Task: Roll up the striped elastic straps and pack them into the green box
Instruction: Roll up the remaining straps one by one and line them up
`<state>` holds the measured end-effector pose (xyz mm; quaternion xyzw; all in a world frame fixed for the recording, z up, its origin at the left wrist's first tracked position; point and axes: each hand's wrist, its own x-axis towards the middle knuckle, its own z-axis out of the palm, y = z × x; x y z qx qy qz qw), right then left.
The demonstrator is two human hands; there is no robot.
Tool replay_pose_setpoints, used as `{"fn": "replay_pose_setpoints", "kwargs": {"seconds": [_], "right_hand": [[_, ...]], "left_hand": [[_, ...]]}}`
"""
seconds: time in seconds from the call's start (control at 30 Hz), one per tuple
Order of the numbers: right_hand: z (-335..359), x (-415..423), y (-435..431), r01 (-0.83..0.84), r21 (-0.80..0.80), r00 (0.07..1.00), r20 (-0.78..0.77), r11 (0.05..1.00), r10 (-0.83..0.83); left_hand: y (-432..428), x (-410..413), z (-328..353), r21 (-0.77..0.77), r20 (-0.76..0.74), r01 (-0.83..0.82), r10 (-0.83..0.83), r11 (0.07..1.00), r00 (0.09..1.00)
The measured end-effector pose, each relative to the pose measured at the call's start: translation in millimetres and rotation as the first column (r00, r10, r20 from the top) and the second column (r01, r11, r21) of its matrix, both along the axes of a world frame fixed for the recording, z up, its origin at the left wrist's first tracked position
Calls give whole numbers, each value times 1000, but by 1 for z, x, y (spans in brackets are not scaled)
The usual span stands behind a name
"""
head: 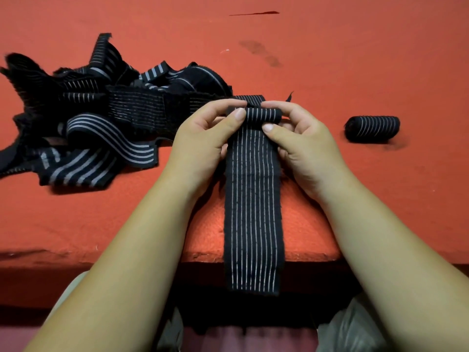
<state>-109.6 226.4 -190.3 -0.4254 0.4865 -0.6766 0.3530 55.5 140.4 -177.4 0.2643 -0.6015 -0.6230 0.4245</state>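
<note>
Head camera view: there's an orange-red cloth-covered surface (355, 59), and a black elastic strap with thin white stripes (253, 212) lies straight across the middle of its near edge. The loose tail hangs down over that edge toward the person's lap. The far end of the strap is wound into a small, tight rolled-up end (258, 116), and both hands are on it. The left hand (203, 138) has its fingers curled over the top and its thumb pressed on the near side, so it's pinching the left end of the roll. The right hand (302, 143) does the same on the right end, thumb in front and fingers curled over the back. Off to the right, well apart from the hands, a finished roll (371, 128) of the same striped stuff lies on its side. Toward the left edge there's a messy heap of loose black-and-white striped straps (101, 115), and its right end reaches just behind the left hand. A dark smudge (261, 53) marks the cloth farther back.
</note>
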Motion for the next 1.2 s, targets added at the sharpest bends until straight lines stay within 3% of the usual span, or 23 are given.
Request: {"fn": "replay_pose_setpoints", "kwargs": {"seconds": [0.1, 0.37, 0.63, 0.87, 1.2], "right_hand": [[2, 1, 1, 12, 20, 1000, 9, 1000, -12], [1, -2, 5, 63, 26, 985, -164, 998, -58], [-1, -2, 4, 61, 43, 991, -122, 997, -55], [1, -1, 5, 93, 43, 968, -236, 995, -80], [1, 4, 2, 73, 122, 991, -118, 990, -59]], "left_hand": [[-1, 1, -1, 14, -48, 36, -35, 999, 998], [1, 3, -1, 56, -4, 4, -4, 998, 1000], [-6, 6, -6, -112, 35, -54, 58, 992, 998], [3, 0, -1, 102, 35, -19, 15, 995, 999], [-1, 6, -3, 88, -46, -5, 9, 996, 999]]}}
